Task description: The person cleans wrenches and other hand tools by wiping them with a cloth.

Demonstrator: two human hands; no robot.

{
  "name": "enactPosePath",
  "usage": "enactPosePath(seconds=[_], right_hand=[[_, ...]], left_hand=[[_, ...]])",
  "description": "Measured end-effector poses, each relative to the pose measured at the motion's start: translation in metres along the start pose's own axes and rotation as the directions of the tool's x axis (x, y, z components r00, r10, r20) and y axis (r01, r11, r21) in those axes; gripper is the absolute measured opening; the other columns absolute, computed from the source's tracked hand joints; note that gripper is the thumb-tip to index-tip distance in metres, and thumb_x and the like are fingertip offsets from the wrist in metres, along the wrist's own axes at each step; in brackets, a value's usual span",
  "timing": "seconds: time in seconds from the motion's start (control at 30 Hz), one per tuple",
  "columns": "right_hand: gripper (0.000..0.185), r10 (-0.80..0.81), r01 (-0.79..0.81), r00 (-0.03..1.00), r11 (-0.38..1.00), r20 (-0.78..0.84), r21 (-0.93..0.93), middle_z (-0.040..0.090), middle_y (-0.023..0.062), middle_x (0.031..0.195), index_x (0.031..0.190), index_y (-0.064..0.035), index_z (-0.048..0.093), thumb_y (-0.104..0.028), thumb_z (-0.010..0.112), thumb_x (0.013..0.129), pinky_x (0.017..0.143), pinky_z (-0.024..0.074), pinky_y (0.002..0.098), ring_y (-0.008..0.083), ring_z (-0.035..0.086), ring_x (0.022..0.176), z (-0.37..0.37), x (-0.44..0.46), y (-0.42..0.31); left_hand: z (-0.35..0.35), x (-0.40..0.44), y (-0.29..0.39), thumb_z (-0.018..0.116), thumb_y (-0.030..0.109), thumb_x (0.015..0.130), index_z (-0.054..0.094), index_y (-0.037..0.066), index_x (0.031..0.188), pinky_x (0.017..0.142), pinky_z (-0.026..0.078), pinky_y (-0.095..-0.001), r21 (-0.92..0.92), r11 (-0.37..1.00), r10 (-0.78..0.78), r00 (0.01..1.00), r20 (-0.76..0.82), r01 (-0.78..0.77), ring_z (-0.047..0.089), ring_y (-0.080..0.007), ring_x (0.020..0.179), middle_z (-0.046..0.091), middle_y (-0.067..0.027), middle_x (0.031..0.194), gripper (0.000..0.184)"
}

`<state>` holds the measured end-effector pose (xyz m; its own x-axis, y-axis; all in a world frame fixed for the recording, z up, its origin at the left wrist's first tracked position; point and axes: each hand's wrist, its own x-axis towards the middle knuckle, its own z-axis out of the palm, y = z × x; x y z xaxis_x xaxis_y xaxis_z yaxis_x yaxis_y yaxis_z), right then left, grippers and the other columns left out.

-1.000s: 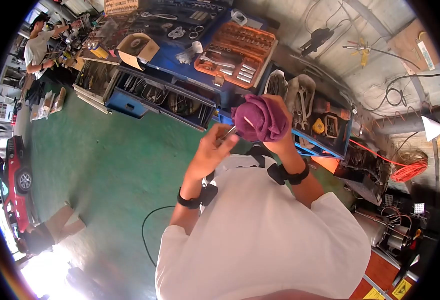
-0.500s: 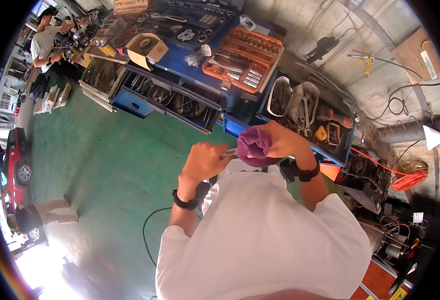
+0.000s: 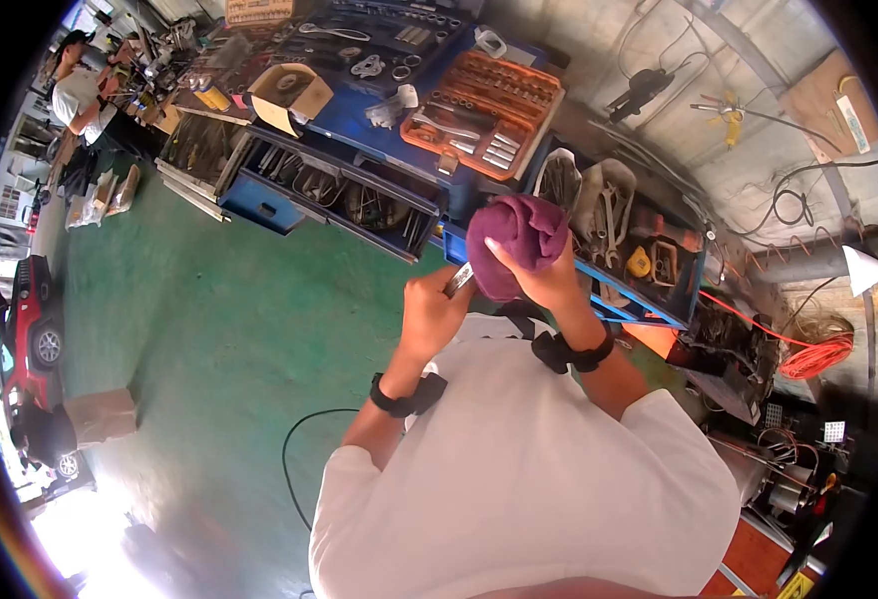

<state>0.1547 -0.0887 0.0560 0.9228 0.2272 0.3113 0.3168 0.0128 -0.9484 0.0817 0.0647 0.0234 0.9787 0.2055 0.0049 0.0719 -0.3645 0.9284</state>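
Note:
In front of my chest, my left hand (image 3: 433, 313) is closed around a silver metal tool (image 3: 459, 279) with a flat shank like a wrench's. Only a short stretch of its shank shows between the hand and the cloth; its far end is hidden. A bunched purple cloth (image 3: 517, 232) covers that end. My right hand (image 3: 551, 282) grips the cloth from below, thumb pressed against its front. Just beyond the cloth is an open blue drawer (image 3: 649, 308) with wrenches (image 3: 607, 225) and a yellow tape measure (image 3: 639, 262) in it.
An orange socket set (image 3: 489, 115) lies open on the blue workbench (image 3: 354, 125), beside a cardboard box (image 3: 289, 97). More drawers (image 3: 259, 205) stick out below. A coiled orange hose (image 3: 819, 357) hangs at right. Another person (image 3: 81, 100) stands far left; a red car (image 3: 29, 329) is behind.
Both hands have risen toward the bench, the left also moving right. The cloth has turned and bunched up more, and my right hand has shifted from its right side to beneath it.

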Motion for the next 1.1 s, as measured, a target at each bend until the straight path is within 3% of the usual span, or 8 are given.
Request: enactPosePath(seconds=[0.13,0.27,0.47,0.6,0.77,0.87,1.07,1.1], right_hand=[[0.052,-0.072,0.080,0.996,0.986,0.060,-0.149,0.065,0.0100,0.114,0.118,-0.0012,0.058,-0.010,0.084,0.074,0.091,0.0499,0.0321,0.0183,0.063,0.101,-0.008,0.001,0.002],[0.044,-0.070,0.108,0.952,0.988,0.299,-0.113,0.068,0.0141,0.085,0.109,-0.0024,0.063,-0.001,0.074,0.066,0.073,0.0510,0.0293,0.0271,0.065,0.073,-0.024,0.012,-0.002],[0.039,0.170,-0.058,0.695,0.982,0.699,-0.180,0.068,0.0146,0.085,0.109,-0.0032,0.063,-0.009,0.072,0.071,0.073,0.0508,0.0314,0.0274,0.062,0.071,-0.040,0.013,-0.009],[0.040,0.136,-0.095,0.704,0.991,0.697,-0.097,0.069,0.0126,0.091,0.111,-0.0039,0.063,-0.011,0.076,0.073,0.076,0.0507,0.0316,0.0230,0.064,0.079,-0.036,0.007,-0.006],[0.050,-0.064,0.145,0.952,0.956,0.299,-0.257,0.068,0.0087,0.104,0.114,-0.0030,0.062,-0.014,0.086,0.072,0.086,0.0503,0.0304,0.0175,0.065,0.096,-0.027,-0.006,0.009],[0.054,-0.012,0.028,0.990,0.993,0.142,-0.111,0.068,0.0090,0.103,0.114,-0.0017,0.061,-0.014,0.088,0.069,0.088,0.0508,0.0308,0.0174,0.065,0.096,-0.017,-0.009,0.011],[0.051,-0.140,0.194,0.954,0.963,0.265,-0.190,0.069,0.0101,0.103,0.114,-0.0056,0.062,-0.013,0.086,0.069,0.079,0.0537,0.0313,0.0248,0.069,0.088,-0.017,-0.005,0.001],[0.051,-0.138,0.192,0.954,0.963,0.266,-0.190,0.069,0.0101,0.103,0.114,-0.0056,0.062,-0.013,0.086,0.069,0.079,0.0537,0.0313,0.0248,0.069,0.088,-0.018,-0.004,-0.002]], left_hand=[[-0.008,0.006,-0.001,0.072,0.010,0.081,0.063,-0.002,0.076,0.046,0.036,-0.0333,0.041,0.998,0.056,0.998,0.021,-0.057,0.037,-0.0195,0.045,0.047,-0.0139,0.052,0.016],[-0.021,0.001,-0.003,0.072,0.013,0.079,0.063,0.001,0.073,0.046,0.039,-0.0353,0.130,0.984,0.124,0.992,0.009,-0.124,0.047,-0.0265,0.044,0.051,-0.0150,0.054,0.016],[-0.045,0.004,-0.001,0.076,0.012,0.072,0.055,0.001,0.062,0.045,0.036,-0.0360,0.317,0.877,0.335,0.933,0.132,-0.360,0.042,-0.0350,0.047,0.047,-0.0170,0.053,0.026],[-0.046,0.006,-0.004,0.075,0.010,0.072,0.055,0.001,0.062,0.044,0.035,-0.0353,0.290,0.871,0.368,0.918,0.149,-0.397,0.038,-0.0312,0.045,0.044,-0.0157,0.052,0.024],[-0.030,0.008,0.001,0.073,0.010,0.072,0.059,0.002,0.064,0.045,0.039,-0.0343,0.169,0.958,0.218,0.971,0.101,-0.233,0.046,-0.0267,0.043,0.051,-0.0137,0.052,0.018],[-0.019,0.010,0.001,0.073,0.005,0.073,0.054,-0.003,0.065,0.044,0.031,-0.0322,0.057,0.986,0.156,0.986,0.053,-0.159,0.032,-0.0137,0.047,0.040,-0.0125,0.051,0.022],[-0.012,0.011,-0.004,0.071,0.004,0.074,0.055,-0.005,0.068,0.045,0.033,-0.0320,0.030,0.994,0.106,0.994,0.012,-0.107,0.034,-0.0137,0.048,0.043,-0.0134,0.053,0.019],[-0.014,0.011,-0.005,0.072,0.007,0.073,0.058,-0.002,0.067,0.046,0.036,-0.0337,0.084,0.988,0.131,0.991,0.009,-0.131,0.040,-0.0227,0.047,0.047,-0.0149,0.053,0.018]])
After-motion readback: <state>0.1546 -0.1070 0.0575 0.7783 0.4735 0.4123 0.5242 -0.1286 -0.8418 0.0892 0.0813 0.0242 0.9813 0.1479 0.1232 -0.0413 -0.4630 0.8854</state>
